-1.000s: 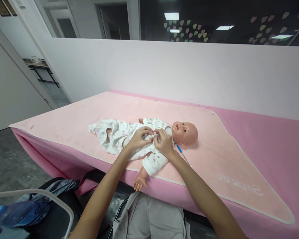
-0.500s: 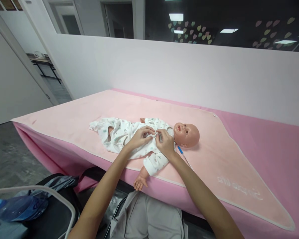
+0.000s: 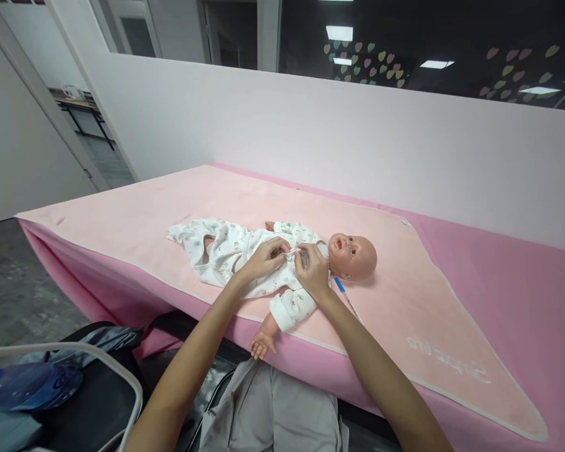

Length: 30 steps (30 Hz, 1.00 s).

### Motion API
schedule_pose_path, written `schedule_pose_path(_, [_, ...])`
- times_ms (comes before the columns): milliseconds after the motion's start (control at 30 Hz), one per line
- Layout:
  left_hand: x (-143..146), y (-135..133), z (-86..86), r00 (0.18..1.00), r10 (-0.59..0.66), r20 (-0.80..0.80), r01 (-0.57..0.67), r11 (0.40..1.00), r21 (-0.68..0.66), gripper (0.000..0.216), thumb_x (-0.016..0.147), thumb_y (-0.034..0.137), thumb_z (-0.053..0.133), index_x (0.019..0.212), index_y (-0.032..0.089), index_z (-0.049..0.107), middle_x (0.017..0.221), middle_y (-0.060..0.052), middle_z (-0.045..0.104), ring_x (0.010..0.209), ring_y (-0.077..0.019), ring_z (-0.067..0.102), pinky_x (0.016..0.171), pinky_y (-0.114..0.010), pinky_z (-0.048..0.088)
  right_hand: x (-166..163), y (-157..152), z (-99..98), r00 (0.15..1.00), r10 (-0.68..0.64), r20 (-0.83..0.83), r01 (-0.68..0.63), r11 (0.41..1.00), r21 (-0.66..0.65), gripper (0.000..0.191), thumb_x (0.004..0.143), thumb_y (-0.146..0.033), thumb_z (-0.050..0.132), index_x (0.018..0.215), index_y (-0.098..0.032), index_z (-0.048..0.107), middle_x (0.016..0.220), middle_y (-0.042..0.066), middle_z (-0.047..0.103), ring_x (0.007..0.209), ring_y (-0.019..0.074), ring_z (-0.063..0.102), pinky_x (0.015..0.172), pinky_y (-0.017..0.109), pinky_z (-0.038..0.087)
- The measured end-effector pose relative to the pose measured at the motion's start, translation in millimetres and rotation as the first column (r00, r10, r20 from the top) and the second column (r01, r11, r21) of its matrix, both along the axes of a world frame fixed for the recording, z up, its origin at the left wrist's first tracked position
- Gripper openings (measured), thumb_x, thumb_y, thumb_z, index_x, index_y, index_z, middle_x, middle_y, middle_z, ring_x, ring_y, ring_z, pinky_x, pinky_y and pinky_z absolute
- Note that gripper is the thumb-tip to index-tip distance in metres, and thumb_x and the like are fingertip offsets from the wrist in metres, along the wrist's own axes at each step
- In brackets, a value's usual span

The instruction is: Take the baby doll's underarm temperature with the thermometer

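Note:
A baby doll [image 3: 358, 258] lies on its back, its head to the right. It wears a white printed romper [image 3: 230, 248], with one leg showing through a gap in the cloth. My left hand [image 3: 267, 258] pinches the edge of the romper's front at the chest. Close beside it, my right hand [image 3: 312, 269] grips the same strip of cloth, thumb and fingers together. A small pale round spot, perhaps a snap, shows between the fingertips. By the doll's shoulder lies a thin thermometer-like stick [image 3: 348, 300] with a blue end, partly behind my right forearm.
The doll lies on a pale pink mat [image 3: 433, 301] over a pink tablecloth [image 3: 513, 276]. A white wall [image 3: 358, 144] rises behind the table. At lower left, a blue-tinted plastic bottle [image 3: 32, 384] and some cloth rest on a black chair [image 3: 94, 402].
The view has shifted slightly. Both hands stay at the romper's chest, and the cloth edge between the fingertips has turned a little, showing the small round spot.

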<state>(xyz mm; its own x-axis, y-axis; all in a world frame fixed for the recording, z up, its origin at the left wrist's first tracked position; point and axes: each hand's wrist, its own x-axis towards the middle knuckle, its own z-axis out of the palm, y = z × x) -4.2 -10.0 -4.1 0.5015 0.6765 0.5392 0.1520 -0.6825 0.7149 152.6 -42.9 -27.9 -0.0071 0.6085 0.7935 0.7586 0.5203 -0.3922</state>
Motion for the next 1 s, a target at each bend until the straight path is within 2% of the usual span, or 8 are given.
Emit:
schedule_pose_path(167, [0.3, -2.1, 0.8, 1.0, 0.018, -0.001, -0.018, 1.0, -0.007, 0.013, 0.082, 0.025, 0.048, 0.081, 0.016, 0.057, 0.086, -0.004, 0.058, 0.084, -0.0173, 0.053, 0.079, -0.029, 0.041, -1.2, -5.3, 6.2, 0.998, 0.029, 0.059, -0.027, 0.999, -0.024, 0.02, 0.079, -0.025, 0.052, 0.098, -0.02, 0.054, 0.092, 0.005, 0.061, 0.084, 0.0173, 0.059, 0.071, 0.026, 0.046])
schedule_pose_path(400, [1.7, -4.7, 2.5, 0.997, 0.075, -0.013, -0.074, 0.997, 0.022, 0.021, 0.086, 0.033, 0.046, 0.081, 0.017, 0.059, 0.091, -0.005, 0.057, 0.086, -0.017, 0.053, 0.077, -0.028, 0.042, -0.8, -7.5, 9.6, 0.984, 0.033, 0.175, -0.016, 0.995, -0.099, 0.031, 0.074, -0.022, 0.052, 0.105, -0.021, 0.053, 0.102, 0.004, 0.058, 0.089, 0.0178, 0.059, 0.07, 0.025, 0.045])
schedule_pose_path(633, [-0.3, -2.0, -0.4, 0.999, 0.028, -0.033, -0.027, 0.999, 0.016, 0.019, 0.083, 0.033, 0.052, 0.077, 0.017, 0.06, 0.101, -0.006, 0.056, 0.097, -0.0192, 0.053, 0.085, -0.031, 0.042, -0.5, -7.1, 9.5, 0.984, 0.033, 0.173, -0.012, 0.992, -0.122, 0.034, 0.074, -0.021, 0.051, 0.107, -0.022, 0.053, 0.104, 0.004, 0.058, 0.089, 0.0183, 0.059, 0.069, 0.025, 0.046])
schedule_pose_path(1000, [1.3, 2.2, -3.3, 0.998, 0.058, 0.01, -0.058, 0.998, -0.027, 0.021, 0.084, 0.034, 0.05, 0.076, 0.016, 0.059, 0.095, -0.006, 0.059, 0.092, -0.0182, 0.055, 0.085, -0.031, 0.042, -1.6, -7.4, 11.7, 0.992, 0.046, 0.115, -0.029, 0.989, -0.147, 0.033, 0.074, -0.02, 0.053, 0.106, -0.023, 0.054, 0.103, 0.003, 0.058, 0.09, 0.018, 0.058, 0.073, 0.026, 0.047])
